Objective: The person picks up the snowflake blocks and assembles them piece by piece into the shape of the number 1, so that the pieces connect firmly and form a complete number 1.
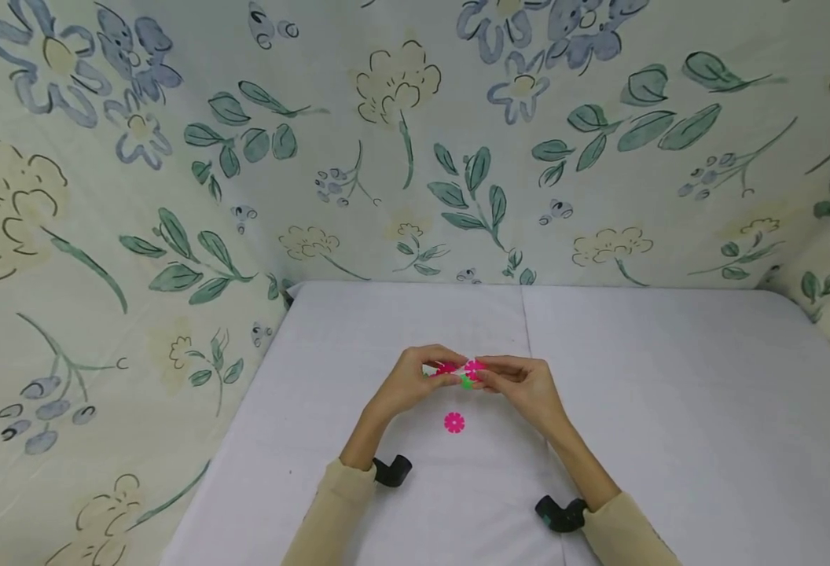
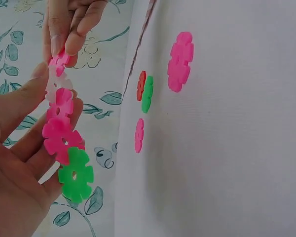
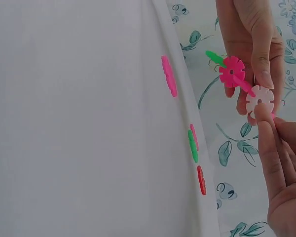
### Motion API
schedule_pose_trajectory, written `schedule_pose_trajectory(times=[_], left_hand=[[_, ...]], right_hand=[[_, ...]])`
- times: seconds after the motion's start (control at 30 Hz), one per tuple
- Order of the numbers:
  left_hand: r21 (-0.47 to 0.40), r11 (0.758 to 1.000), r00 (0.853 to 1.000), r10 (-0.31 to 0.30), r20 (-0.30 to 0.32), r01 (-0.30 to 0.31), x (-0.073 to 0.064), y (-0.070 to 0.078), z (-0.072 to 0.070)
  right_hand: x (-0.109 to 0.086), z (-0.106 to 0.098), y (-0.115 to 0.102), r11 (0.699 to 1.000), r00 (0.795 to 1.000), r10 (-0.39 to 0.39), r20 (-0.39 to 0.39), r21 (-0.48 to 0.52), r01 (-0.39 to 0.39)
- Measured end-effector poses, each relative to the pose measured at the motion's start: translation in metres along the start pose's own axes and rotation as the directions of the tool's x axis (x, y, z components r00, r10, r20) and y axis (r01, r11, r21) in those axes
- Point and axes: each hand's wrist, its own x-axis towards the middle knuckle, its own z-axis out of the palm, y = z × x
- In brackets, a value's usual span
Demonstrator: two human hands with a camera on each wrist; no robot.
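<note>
Both hands meet over the table around a short chain of slotted plastic flower discs. In the left wrist view the chain runs from a green disc (image 2: pixel 76 175) through two pink discs to a white disc (image 2: pixel 58 85), with another pink disc (image 2: pixel 60 60) at its far end. My left hand (image 1: pixel 409 383) pinches the chain near the white disc, thumb on one side and fingers behind. The fingertips of my right hand (image 1: pixel 531 387) pinch the end pink disc, which they partly hide, right beside the white one.
A loose pink disc (image 1: pixel 454 422) lies on the white-covered table (image 1: pixel 670 409), nearer than the hands. Farther off lie a red disc (image 2: pixel 141 85), a green disc (image 2: pixel 147 94) and another pink disc (image 2: pixel 139 136). Flower-patterned cloth (image 1: pixel 358 157) hangs behind the table.
</note>
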Motion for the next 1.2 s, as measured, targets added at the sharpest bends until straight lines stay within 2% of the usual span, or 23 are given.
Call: schedule_pose_trajectory(times=[0.23, 0.47, 0.6, 0.87, 0.97, 1.2], left_hand=[[0.020, 0.999, 0.999, 0.027, -0.038, -0.026, 0.002, 0.003, 0.008], [0.089, 0.989, 0.985, 0.128, -0.114, -0.118, 0.004, 0.003, 0.017], [0.093, 0.987, 0.981, 0.146, -0.129, -0.134, 0.004, 0.004, 0.019], [0.023, 0.996, 0.986, 0.086, -0.143, -0.083, 0.002, 0.006, 0.017], [0.006, 0.997, 0.986, 0.080, -0.149, -0.080, 0.002, 0.005, 0.016], [0.023, 0.998, 0.987, 0.066, -0.143, -0.063, 0.001, 0.002, 0.010]], right_hand=[[0.001, 0.003, -0.002, 0.996, 0.996, 0.087, -0.028, 0.032, -0.087], [0.002, 0.007, -0.002, 0.980, 0.982, 0.178, -0.058, 0.104, -0.171], [0.001, 0.008, -0.001, 0.975, 0.977, 0.199, -0.072, 0.111, -0.191], [-0.001, 0.010, -0.001, 0.976, 0.982, 0.181, -0.061, 0.137, -0.172], [0.000, 0.010, -0.001, 0.976, 0.983, 0.173, -0.054, 0.143, -0.164], [0.000, 0.006, 0.002, 0.981, 0.986, 0.164, -0.017, 0.110, -0.161]])
